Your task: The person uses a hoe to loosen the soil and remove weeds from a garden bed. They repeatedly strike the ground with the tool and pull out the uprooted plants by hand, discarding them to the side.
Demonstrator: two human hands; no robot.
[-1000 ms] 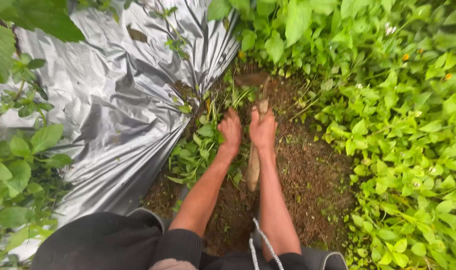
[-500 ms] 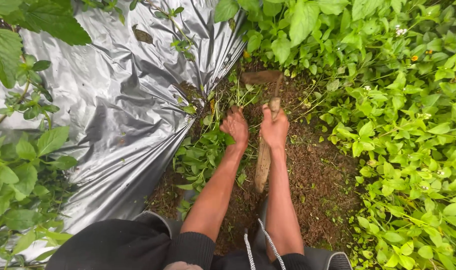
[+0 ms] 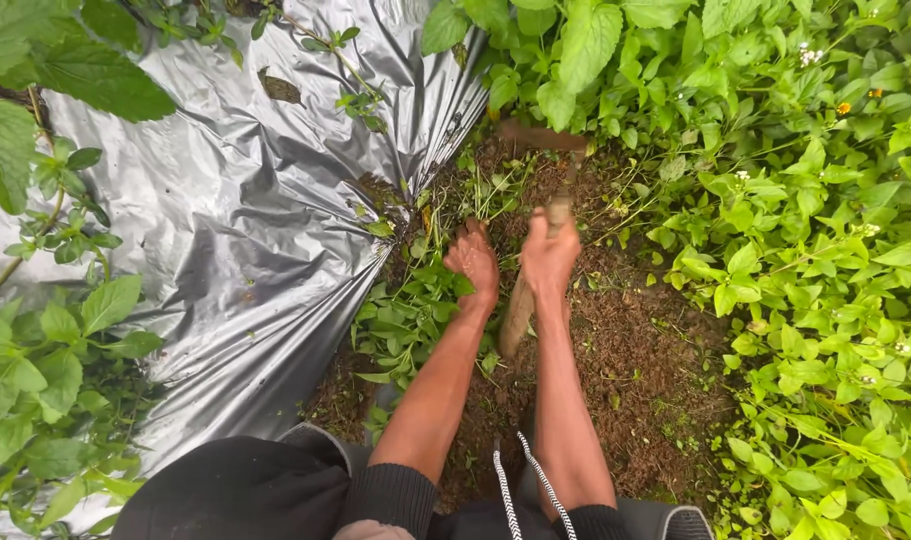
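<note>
Wooden-handled hoe (image 3: 521, 300), its long pale-brown shaft running up the middle of the picture over a patch of dark bare soil (image 3: 636, 350), ends in a flat rusty-brown blade (image 3: 541, 138) that sits at the far edge of that patch, right against the foot of the green weeds. The right hand (image 3: 549, 255) is wrapped tight around the upper part of the shaft, fingers curled over the wood, with the lower end of the handle showing below the wrist and between the two forearms. The left hand (image 3: 474, 262) lies just beside it, knuckles up and fingers bent down into a heap of loose cut green leaves and stems (image 3: 416, 310) (whether it clasps the shaft, a tuft of plants or nothing at all cannot be told from this angle). That heap lies along the left border of the soil, touching the edge of a wide sheet of crumpled silver-grey plastic mulch (image 3: 236, 250) that covers the ground to the left and bears a few stray leaves. Dense low green plants with small white and orange flowers (image 3: 816, 200) fill the right side. Dark sleeves are pushed up at the elbows, and a black-and-white braided cord (image 3: 521, 480) hangs between the arms near the bottom edge.
</note>
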